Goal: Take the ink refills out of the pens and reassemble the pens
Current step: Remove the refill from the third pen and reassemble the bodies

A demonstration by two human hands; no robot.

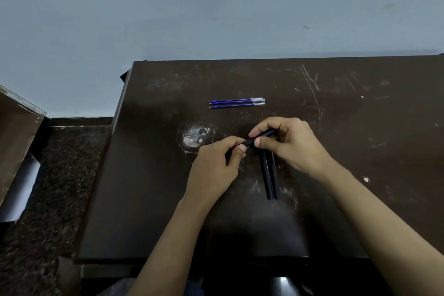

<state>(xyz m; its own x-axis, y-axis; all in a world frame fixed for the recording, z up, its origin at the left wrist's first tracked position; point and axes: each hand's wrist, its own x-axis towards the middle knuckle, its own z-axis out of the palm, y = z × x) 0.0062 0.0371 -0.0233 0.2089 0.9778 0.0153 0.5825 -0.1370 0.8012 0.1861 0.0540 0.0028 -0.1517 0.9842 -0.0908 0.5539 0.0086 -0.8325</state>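
your two hands meet over the middle of the dark, scratched table (156, 199), holding one black pen (260, 136) between them just above the surface. your right hand (292, 145) curls its fingers over the barrel with the thumb pressed on the near side, so much of the pen is hidden in that grip. your left hand (215, 166) pinches the pen's left end between thumb and curled forefinger; that end is too dark and small to tell whether it is a separate tip piece. the pen is tilted, its right end a little farther from you. three blue ink refills (236, 103) lie side by side on the table beyond your hands, tips pointing left, clear ends to the right. two black pens (270, 175) lie close together on the table, partly under your right hand, running toward you. a pale worn patch (193, 138) marks the tabletop left of your left fingers. a grey-blue wall (192, 7) stands behind; a speckled floor (48, 187) shows at left.
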